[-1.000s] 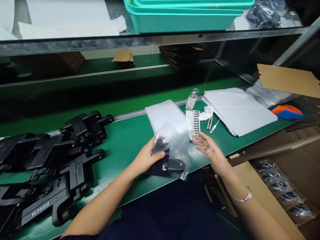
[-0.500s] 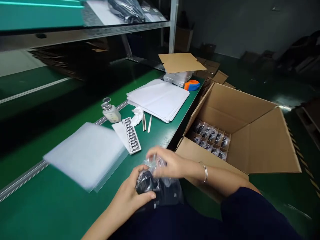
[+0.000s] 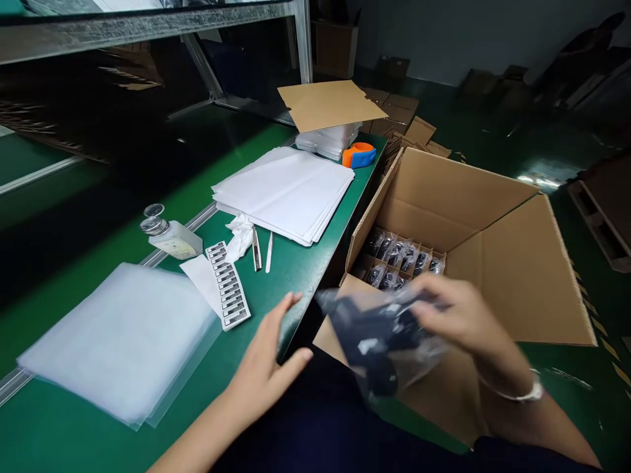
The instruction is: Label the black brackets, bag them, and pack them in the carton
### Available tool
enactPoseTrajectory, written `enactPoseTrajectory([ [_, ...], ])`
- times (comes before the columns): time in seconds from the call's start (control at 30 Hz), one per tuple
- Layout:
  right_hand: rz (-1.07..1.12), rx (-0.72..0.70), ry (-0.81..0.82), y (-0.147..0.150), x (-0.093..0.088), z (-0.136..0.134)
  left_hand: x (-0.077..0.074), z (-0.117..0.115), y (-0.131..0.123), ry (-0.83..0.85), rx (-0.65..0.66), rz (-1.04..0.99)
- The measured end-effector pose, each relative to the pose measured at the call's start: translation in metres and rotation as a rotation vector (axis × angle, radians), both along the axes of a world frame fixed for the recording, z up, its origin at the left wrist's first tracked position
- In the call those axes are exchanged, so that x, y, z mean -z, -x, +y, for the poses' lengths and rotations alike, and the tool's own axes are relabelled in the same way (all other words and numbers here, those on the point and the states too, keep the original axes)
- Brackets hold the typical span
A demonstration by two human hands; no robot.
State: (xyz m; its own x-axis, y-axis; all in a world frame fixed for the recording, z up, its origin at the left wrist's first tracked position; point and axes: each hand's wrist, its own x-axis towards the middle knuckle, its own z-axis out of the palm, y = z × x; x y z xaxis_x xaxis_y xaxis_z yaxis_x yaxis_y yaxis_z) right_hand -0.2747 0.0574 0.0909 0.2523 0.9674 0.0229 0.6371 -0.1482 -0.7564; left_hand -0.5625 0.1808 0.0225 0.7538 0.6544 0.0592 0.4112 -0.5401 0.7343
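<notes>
A clear plastic bag with black parts inside (image 3: pixel 379 335) hangs from my right hand (image 3: pixel 451 315), whose fingers are closed on the bag's edge. Motion smears the bag, so the kind of parts does not show. It is above the near flap of an open cardboard box (image 3: pixel 517 276). Inside that box, bagged black items (image 3: pixel 404 255) stand in rows between cardboard dividers. My left hand (image 3: pixel 269 368) is over the edge of the green table, thumb and fingers apart, holding nothing. The bag is to its right, apart from it.
On the green table (image 3: pixel 197 407) lie clear plastic sheets (image 3: pixel 118 341), a label strip (image 3: pixel 227 286), a bottle (image 3: pixel 172 238), crumpled tissue (image 3: pixel 240 236), tweezers (image 3: pixel 257 249) and white paper (image 3: pixel 290 190). An orange-and-blue tape dispenser (image 3: pixel 359 156) stands at the far end. A metal shelf (image 3: pixel 148 29) spans above.
The bagged black parts have left my left hand and moved right, towards the box, in my right hand. My left hand has opened. The camera view has shifted right.
</notes>
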Motion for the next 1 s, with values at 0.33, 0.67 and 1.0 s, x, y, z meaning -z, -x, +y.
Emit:
enactPoseTrajectory([
  [0.33, -0.353, 0.480, 0.253, -0.094, 0.123, 0.099, 0.060, 0.017, -0.023, -0.095, 0.259, 0.161],
  [0.67, -0.399, 0.285, 0.440, -0.084, 0.183, 0.134, 0.088, 0.021, -0.021, -0.249, 0.310, 0.129],
  [1.0, -0.509, 0.120, 0.707, -0.087, 0.235, 0.166, 0.092, 0.019, -0.021, -0.354, 0.325, 0.107],
])
